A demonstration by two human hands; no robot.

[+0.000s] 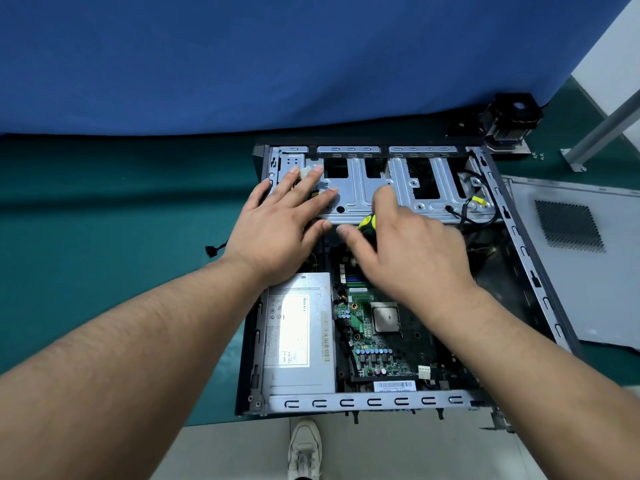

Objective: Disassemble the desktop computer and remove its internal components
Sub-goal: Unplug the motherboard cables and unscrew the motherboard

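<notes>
we are working over the open desktop computer case (512, 233), which is lying on its side on a green mat (104, 237) before a blue cloth backdrop (242, 57), its removed side panel (571, 271) lying just to the right. inside, we are seeing the power supply (298, 334) at the near left, the green motherboard (374, 337) beside it and the silver drive cage (398, 188) at the far end. our left hand (280, 223) is resting flat on the cage, fingers spread. our right hand (408, 244) is holding a yellow-and-black screwdriver (367, 224) between thumb and palm, fingers loosely extended. a cpu cooler (509, 123) is sitting beyond the case.
</notes>
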